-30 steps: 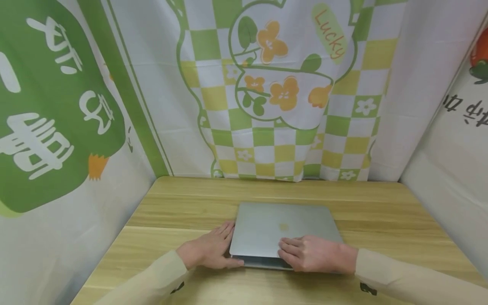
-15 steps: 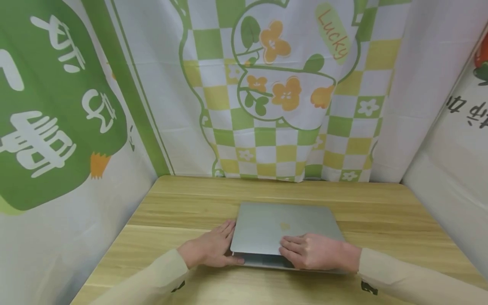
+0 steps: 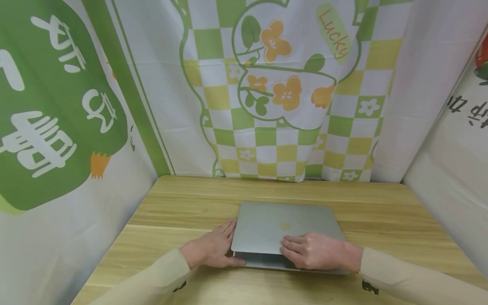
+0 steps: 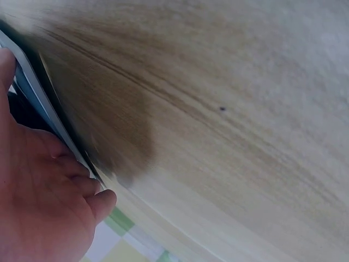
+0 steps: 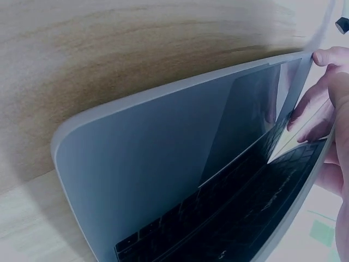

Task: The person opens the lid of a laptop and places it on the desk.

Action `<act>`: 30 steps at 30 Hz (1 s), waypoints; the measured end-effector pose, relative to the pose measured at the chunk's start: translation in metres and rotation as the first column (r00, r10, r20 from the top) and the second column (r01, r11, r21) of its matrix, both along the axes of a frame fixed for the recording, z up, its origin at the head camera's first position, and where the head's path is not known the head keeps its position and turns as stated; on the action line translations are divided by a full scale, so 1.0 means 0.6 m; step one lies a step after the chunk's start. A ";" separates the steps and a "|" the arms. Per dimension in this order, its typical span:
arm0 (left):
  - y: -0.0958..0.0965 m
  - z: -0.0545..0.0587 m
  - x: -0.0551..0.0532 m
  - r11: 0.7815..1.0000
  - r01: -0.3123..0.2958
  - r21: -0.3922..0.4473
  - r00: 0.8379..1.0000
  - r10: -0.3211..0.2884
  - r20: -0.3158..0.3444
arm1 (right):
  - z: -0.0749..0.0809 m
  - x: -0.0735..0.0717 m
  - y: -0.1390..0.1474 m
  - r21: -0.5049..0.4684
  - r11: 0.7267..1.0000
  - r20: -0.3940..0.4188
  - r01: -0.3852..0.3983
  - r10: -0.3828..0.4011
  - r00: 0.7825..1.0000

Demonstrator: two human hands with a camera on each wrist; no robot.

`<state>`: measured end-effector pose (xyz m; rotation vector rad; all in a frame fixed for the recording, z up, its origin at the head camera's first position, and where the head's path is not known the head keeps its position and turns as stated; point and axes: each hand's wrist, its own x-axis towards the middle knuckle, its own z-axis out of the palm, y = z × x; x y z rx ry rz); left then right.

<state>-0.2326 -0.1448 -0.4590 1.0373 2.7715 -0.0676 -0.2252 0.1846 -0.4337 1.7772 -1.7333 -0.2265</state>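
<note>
Silver laptop [image 3: 284, 231] lies on the wooden table [image 3: 183, 203] near the front edge, roughly centred, lid raised a crack off the base, dark keyboard [image 5: 234, 229] visible through the gap in the right wrist view. Left hand [image 3: 211, 250] rests at the laptop's left front corner, fingers fairly straight along its side edge and thumb along the front edge; right hand [image 3: 314, 252] lies on the lid near its front edge, fingers over the top and thumb curled under, pinching the lid. Printed green-and-yellow checked cloth [image 3: 274, 84] hangs behind the table's back edge.
</note>
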 end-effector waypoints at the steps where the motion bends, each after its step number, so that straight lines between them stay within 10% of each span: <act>1: 0.000 0.000 0.001 1.000 -0.002 0.001 1.000 0.002 0.003 | 0.001 0.000 0.000 0.001 1.000 -0.003 -0.006 0.006 1.000; 30: 0.000 -0.001 0.003 1.000 0.028 0.004 1.000 -0.028 0.005 | 0.024 -0.007 0.011 0.063 0.998 -0.138 0.016 -0.007 0.990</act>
